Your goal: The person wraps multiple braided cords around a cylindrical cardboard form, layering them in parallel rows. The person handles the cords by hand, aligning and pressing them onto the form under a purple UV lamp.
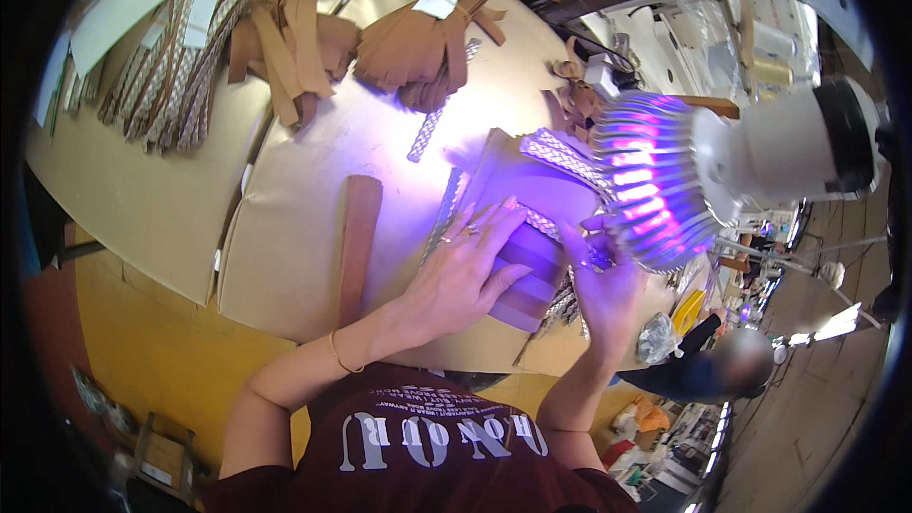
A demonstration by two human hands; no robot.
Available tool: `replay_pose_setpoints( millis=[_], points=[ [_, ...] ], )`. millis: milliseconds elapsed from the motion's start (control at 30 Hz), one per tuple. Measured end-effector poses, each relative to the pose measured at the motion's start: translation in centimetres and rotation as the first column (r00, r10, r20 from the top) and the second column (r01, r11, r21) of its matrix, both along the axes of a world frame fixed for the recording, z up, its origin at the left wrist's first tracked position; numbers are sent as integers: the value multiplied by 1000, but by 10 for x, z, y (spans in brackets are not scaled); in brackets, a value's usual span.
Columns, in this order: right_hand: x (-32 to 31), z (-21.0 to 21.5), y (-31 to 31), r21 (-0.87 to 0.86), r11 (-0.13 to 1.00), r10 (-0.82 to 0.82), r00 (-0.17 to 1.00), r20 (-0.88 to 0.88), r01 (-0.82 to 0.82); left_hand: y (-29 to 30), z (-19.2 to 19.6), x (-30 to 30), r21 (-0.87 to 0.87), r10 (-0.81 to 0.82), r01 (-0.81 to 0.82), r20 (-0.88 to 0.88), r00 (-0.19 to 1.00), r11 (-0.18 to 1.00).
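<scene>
Under the lamp's violet light lies a flat panel (560,192) with dark and light bands along its lower part. My left hand (465,266) rests flat on it, fingers stretched out. Its fingertips touch one end of a woven braided strip (539,219) lying across the panel. At the strip's other end my right hand (605,275) is closed, thumb and fingers pinching the braid; the lamp partly hides these fingers. Another braided strip (560,154) lies along the panel's far edge, and a third, a braided strip (445,214), runs down its left side.
A large ribbed lamp (655,185) hangs close over my right hand. A brown wooden bar (359,247) lies to the left. Farther back are bundles of brown straps (418,43) and braided strips (176,62). Beyond my right arm a person (703,370) is at work.
</scene>
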State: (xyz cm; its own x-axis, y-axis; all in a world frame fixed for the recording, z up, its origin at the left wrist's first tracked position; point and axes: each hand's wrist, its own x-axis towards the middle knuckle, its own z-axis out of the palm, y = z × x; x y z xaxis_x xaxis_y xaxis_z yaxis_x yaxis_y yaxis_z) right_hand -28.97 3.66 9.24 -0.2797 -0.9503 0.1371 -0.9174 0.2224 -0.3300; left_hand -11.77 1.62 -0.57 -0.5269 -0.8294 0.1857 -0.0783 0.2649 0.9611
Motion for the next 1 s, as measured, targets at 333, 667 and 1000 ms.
replay_pose_setpoints(
  millis=[333,667,1000],
  points=[
    [-11,35,4,159,977,-162,979,124,141,1,15,0,-86,0,15,170,985,996],
    [-26,24,13,113,989,-116,976,184,96,-1,19,0,-73,-65,83,219,974,994],
    [-40,0,18,147,985,-130,953,274,92,-5,21,-3,-194,-117,189,335,935,963]
  ],
)
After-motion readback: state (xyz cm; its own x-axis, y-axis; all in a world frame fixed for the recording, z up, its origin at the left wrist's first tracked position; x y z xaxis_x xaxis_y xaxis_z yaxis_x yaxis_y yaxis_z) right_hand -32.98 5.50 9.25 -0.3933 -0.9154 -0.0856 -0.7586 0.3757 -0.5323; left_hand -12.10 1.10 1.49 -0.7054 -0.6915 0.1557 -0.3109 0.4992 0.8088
